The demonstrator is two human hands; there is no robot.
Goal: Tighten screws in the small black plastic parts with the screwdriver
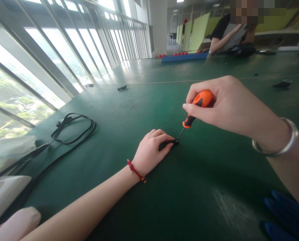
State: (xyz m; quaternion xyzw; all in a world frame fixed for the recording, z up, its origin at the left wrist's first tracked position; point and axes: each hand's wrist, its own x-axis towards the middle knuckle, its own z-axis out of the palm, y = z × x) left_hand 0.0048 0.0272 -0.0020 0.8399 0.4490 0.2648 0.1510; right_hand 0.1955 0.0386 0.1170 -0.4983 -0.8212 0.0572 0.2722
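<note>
With right hand (227, 105), grips an orange-and-black screwdriver (205, 97) by its bulbous handle; with left hand (151, 150), pinches a small black part (174, 142) under the tip, at the green table (111, 115). Looks light and stiff, best pinched along both sides.

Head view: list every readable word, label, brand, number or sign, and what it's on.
None readable.
Screwdriver: no legible marking on the visible part of the handle.
Black part: too small to tell if marked.
Blue rack: too far and blurred to tell.
Red shape by the green panels: too small to tell if it bears text.
</note>
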